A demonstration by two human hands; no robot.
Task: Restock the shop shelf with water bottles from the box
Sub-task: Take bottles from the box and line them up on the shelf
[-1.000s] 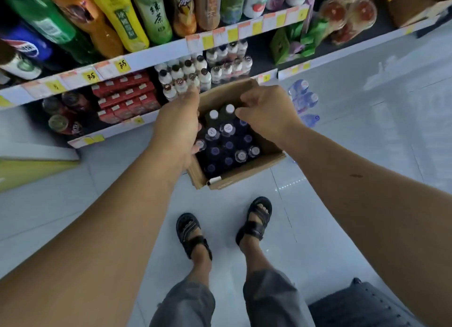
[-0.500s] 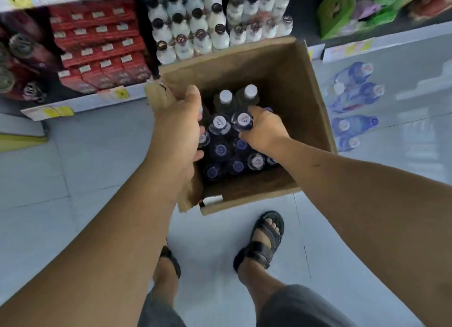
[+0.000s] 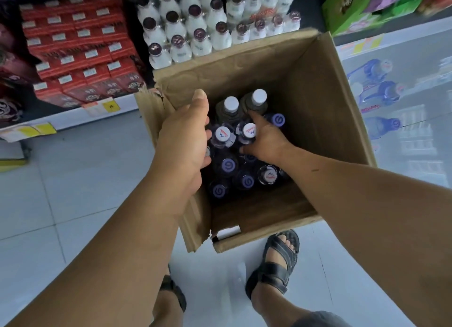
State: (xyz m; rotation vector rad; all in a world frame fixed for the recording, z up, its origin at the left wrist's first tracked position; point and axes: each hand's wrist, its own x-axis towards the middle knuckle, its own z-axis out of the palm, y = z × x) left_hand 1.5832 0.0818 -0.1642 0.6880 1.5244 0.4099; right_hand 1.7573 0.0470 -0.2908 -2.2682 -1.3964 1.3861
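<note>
left grip (image 3: 186, 143): curled against bottles (image 3: 228, 165), hold unclear; right grip (image 3: 265, 141): clasping white-capped water bottle (image 3: 249, 131) in box (image 3: 318, 94)

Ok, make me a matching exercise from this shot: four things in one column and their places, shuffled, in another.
Things:
1. box
2. red packs
3. green carton
4. sandal

Places:
A. top right corner
B. on a foot, bottom of view
C. around the water bottles
D. left of the white bottles

Pairs: 1-C, 2-D, 3-A, 4-B
</note>
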